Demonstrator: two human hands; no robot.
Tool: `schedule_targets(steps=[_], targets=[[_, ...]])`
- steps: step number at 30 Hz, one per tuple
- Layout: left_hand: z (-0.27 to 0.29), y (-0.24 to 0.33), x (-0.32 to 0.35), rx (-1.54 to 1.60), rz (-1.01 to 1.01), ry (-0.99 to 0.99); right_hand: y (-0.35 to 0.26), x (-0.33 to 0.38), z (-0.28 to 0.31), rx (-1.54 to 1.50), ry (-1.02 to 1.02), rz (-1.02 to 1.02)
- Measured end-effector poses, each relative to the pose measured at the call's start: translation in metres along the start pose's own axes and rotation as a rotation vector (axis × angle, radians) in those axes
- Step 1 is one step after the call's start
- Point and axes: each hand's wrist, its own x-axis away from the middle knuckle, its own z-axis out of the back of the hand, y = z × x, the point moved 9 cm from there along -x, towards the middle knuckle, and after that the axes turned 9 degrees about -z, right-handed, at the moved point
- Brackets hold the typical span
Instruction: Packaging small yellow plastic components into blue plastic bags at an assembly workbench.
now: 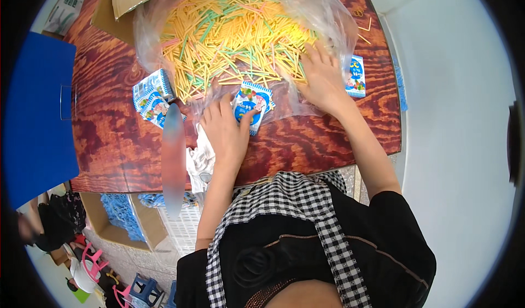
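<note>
A large heap of thin yellow, green and pink sticks [219, 40] lies on a clear plastic bag [344, 24] spread over the table. My right hand [322, 81] rests at the heap's right edge, its fingers stretched onto the sticks. Low in front of the heap, my left hand [223, 130] lies with fingers apart. Its thumb reaches over a small blue and white packet [249, 103], which overlaps another one. A group of similar packets [155, 97] sits to the left, and a single packet [355, 78] lies to the right of my right hand.
A cardboard box [123, 26] stands at the back left of the red-brown table [306, 144]. White crumpled cloth [201, 157] lies by my left wrist, beside a blurred oblong shape [174, 160]. A blue panel [41, 111] borders the left. Below are boxes of blue packets [120, 215] and stools [145, 291].
</note>
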Motion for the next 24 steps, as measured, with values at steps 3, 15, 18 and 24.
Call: schedule_targets(steps=[3,15,18,24], targets=[[-0.006,-0.015,-0.003,0.079,0.021,0.039,-0.01,-0.004,-0.005,0.027,-0.072,-0.041],[0.002,-0.026,0.002,0.377,0.034,0.134,-0.014,-0.012,-0.013,0.019,-0.011,-0.137],[0.0,-0.025,0.003,0.279,0.008,0.051,-0.002,-0.017,-0.016,-0.012,-0.128,-0.214],[0.015,-0.021,0.001,0.311,-0.042,0.152,0.016,-0.014,0.008,-0.213,-0.032,-0.137]])
